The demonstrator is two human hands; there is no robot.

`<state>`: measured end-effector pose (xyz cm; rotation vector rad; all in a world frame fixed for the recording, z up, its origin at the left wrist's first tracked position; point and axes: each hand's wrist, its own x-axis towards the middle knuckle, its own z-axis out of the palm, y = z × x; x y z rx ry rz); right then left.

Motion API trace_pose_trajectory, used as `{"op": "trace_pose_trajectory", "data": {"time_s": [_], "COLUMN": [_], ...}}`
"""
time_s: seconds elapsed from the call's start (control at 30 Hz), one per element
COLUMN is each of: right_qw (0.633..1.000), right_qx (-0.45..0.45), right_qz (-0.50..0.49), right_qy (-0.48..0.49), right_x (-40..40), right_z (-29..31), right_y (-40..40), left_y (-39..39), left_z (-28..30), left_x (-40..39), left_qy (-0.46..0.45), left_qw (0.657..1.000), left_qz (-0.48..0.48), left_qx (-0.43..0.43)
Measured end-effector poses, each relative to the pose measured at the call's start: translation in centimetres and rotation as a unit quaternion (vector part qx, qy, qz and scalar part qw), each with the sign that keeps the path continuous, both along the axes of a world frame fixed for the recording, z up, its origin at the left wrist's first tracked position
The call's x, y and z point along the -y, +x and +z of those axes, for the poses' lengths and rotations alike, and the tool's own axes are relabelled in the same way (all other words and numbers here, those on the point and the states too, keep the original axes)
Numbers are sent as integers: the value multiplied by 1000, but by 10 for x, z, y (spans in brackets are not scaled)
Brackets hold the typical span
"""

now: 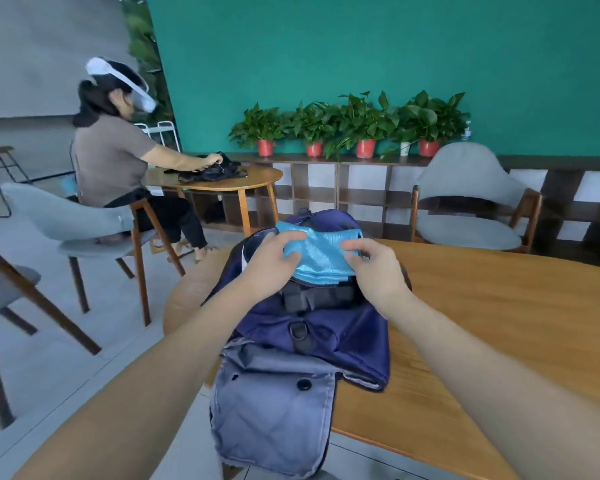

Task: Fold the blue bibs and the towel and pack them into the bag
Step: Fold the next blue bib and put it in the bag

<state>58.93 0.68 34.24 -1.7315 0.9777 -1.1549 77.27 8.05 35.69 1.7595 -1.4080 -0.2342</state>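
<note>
A navy blue bag (329, 337) lies on the round wooden table (482, 323), its grey quilted flap (274, 417) hanging over the near edge. Above the bag's far end is a folded light blue bib (321, 252). My left hand (274, 263) pinches its left side with thumb and fingers. At the bib's right side my right hand (378, 266) grips it the same way. The towel is not visible.
A grey chair (468, 202) stands behind the table at the right. To the left a seated person (118, 157) works at a second round table (219, 180), with more grey chairs (80, 220) nearby. Potted plants (354, 129) line a low shelf at the green wall.
</note>
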Motion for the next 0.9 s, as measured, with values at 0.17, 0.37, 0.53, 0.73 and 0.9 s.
{"op": "trace_pose_trajectory", "data": {"time_s": [0.17, 0.37, 0.53, 0.73, 0.9], "right_qw": [993, 941, 900, 768, 737], "right_qx": [-28, -327, -422, -635, -629], "right_qz": [-20, 58, 80, 73, 53], "right_qy": [116, 67, 72, -44, -240], "right_x": [31, 43, 43, 44, 33], "right_z": [-16, -52, -66, -67, -45], "right_y": [43, 38, 25, 12, -16], "left_y": [26, 53, 56, 59, 73], "left_z": [-17, -63, -77, -75, -50], "left_x": [52, 68, 66, 55, 30], "left_qy": [84, 287, 372, 418, 240], "left_qw": [996, 954, 905, 847, 907], "left_qz": [-16, -77, -44, -13, 25], "left_qx": [-26, 50, 200, 330, 346]}}
